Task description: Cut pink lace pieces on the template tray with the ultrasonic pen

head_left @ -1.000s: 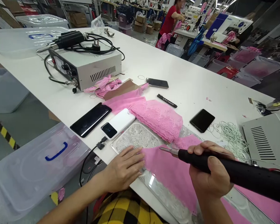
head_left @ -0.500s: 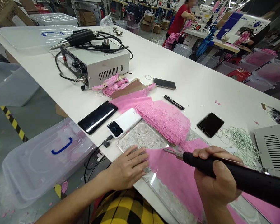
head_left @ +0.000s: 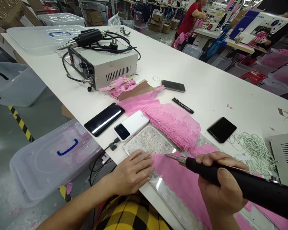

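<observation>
Right hand (head_left: 222,188) wrapped around the black handheld tool (head_left: 232,185), thumb on top, fingers curled over the far side. Tool's long axis runs roughly level across the view, lower right to centre; metal tip (head_left: 172,156) points left, toward the left hand, and slightly away from me. Tip sits at the left edge of the pink fabric piece (head_left: 182,182); can't tell if it actually touches.

Left hand (head_left: 134,171) open, flat, palm down, fingers together pointing right. Fingertips rest at the fabric's left edge, over the clear plate (head_left: 146,143) with the white lace pattern under it. Hand and tip are just beside each other.

The fabric lies on the plate at the near table edge, running off toward lower right under the tool.

Around it: stack of pink lace (head_left: 175,123) just behind the plate, white power bank (head_left: 131,126) and a black phone (head_left: 104,118) to the left, another black phone (head_left: 222,129) and a tangle of white cord (head_left: 252,148) to the right, black marker (head_left: 183,105) further back. Grey control box (head_left: 105,65) well apart, far left.
</observation>
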{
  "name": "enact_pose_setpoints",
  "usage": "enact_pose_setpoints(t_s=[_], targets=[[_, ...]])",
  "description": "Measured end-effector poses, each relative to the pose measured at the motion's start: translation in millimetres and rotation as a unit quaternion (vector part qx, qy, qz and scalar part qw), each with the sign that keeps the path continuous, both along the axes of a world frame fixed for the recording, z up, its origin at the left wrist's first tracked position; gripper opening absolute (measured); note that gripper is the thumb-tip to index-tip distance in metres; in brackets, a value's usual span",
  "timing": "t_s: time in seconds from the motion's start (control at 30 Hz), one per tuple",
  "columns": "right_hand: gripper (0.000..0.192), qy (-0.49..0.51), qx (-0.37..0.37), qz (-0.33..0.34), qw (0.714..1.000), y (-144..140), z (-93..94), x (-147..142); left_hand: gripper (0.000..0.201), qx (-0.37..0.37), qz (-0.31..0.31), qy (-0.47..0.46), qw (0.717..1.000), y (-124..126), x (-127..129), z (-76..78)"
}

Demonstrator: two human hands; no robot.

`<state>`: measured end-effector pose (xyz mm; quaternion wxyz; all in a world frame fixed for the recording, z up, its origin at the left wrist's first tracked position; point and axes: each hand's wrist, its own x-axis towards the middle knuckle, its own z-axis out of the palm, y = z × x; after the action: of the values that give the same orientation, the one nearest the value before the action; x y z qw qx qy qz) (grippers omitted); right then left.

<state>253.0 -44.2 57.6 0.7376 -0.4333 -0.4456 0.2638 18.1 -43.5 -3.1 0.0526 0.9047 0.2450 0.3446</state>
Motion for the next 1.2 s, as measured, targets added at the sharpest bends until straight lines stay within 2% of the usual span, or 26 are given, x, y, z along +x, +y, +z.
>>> enact_pose_setpoints(t_s=[0.37, 1.2], targets=[[0.014, 0.048, -0.02, 0.009, 0.999, -4, 2.3, -13, 0.024, 0.01, -0.017, -0.014, 1.0, 0, -4, -1.9], [0.012, 0.002, 0.007, 0.079, 0.997, -10, -2.2, -30, 0.024, 0.01, -0.032, -0.039, 0.999, 1, -4, -3.0]])
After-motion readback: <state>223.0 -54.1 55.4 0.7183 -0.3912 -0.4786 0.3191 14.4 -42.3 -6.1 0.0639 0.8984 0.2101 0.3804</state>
